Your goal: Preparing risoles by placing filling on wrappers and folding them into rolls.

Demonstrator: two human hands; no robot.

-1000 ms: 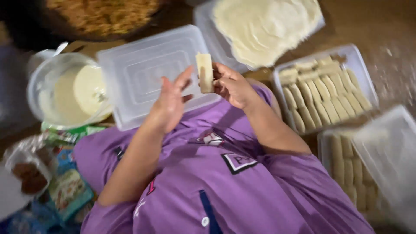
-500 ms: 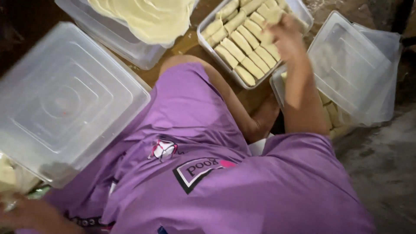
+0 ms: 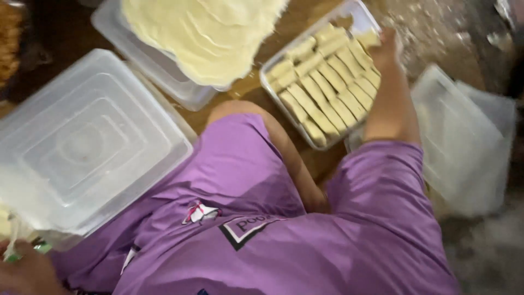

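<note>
My right hand (image 3: pixel 386 50) reaches out to the far corner of a clear tray (image 3: pixel 266 83) packed with rows of pale wrapped rolls (image 3: pixel 322 90). Its fingers close on one roll (image 3: pixel 368 38) at the end of the top row. My left hand (image 3: pixel 24 273) is low at the bottom left edge, blurred and partly cut off, beside something green (image 3: pixel 41 247). Whether it holds anything is unclear. My purple shirt (image 3: pixel 284 229) fills the lower middle of the view.
A stack of thin pale wrappers (image 3: pixel 207 33) lies on a clear container (image 3: pixel 155 74) at the top. A large upturned clear container (image 3: pixel 82 147) sits at left. Another clear container (image 3: pixel 464 136) lies at right on the brown surface (image 3: pixel 436 27).
Both hands held one roll in front of me a second ago. My right hand carried it to the tray of rolls and reached its far corner, while my left hand dropped to the bottom left.
</note>
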